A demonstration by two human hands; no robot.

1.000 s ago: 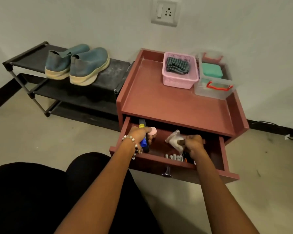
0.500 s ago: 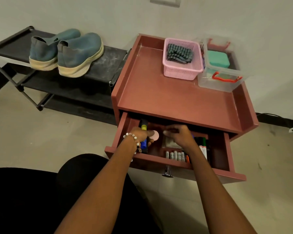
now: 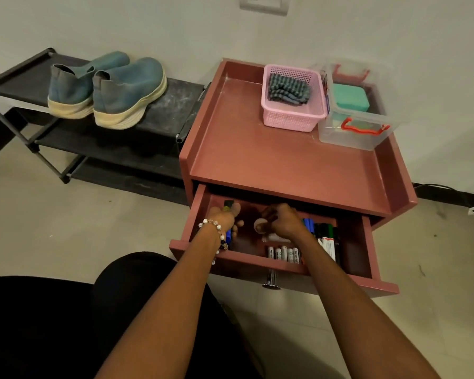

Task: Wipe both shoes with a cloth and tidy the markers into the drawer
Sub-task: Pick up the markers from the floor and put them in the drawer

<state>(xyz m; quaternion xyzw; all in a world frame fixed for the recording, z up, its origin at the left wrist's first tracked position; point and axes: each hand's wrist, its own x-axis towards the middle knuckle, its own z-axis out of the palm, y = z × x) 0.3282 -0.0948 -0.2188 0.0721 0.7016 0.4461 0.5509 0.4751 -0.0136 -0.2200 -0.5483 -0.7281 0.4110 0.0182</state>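
drawer [image 3: 367, 242]: markers [image 3: 326, 239] lie front-to-back.

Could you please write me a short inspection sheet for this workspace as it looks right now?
Surface: red cabinet top, raised rim, bare at front.
Job's things: two blue shoes side by side on the black rack; drawer open; markers lying in its right part; dark folded cloth in the pink basket.
Clutter: clear box with red handles and a teal item inside; batteries at the drawer front.
Hands: left hand grips a blue marker in the drawer's left part; right hand curled at the drawer's middle, what it holds is unclear.
Cables: black cable along the wall base, right.
Surroundings: wall socket above, tiled floor.
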